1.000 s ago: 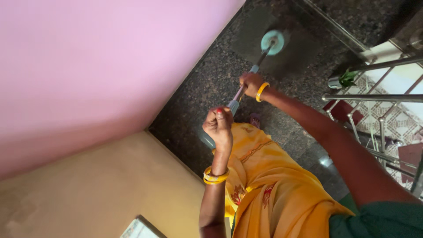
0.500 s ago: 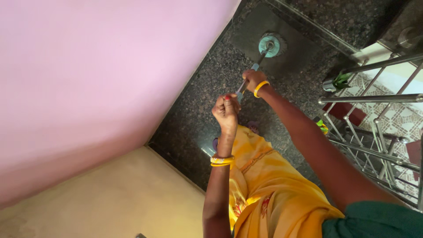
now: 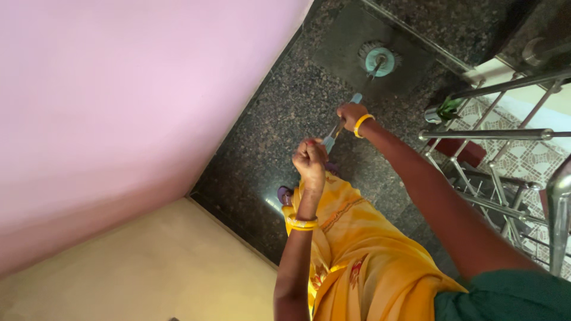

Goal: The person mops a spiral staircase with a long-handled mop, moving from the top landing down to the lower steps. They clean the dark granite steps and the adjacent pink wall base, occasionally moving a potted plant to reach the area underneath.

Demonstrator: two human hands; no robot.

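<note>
Gripping a long grey-handled mop [image 3: 348, 116] two-handed over dark speckled granite floor [image 3: 279, 131].

Left hand [image 3: 310, 159] fisted around upper handle end; right hand [image 3: 350, 115] closed lower down the shaft, likely for leverage and steering. Round teal mop head [image 3: 379, 61] pressed flat on a darker damp patch ahead. Pink wall [image 3: 131, 101] close along left edge; steel stair railing [image 3: 493, 134] hemming right side. Open floor mainly forward, narrow between wall and railing. Yellow garment [image 3: 363, 249] hanging below.

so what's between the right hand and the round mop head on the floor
In the head view, only the mop's thin handle runs from the right hand to the mop head, over bare dark speckled floor.
</note>
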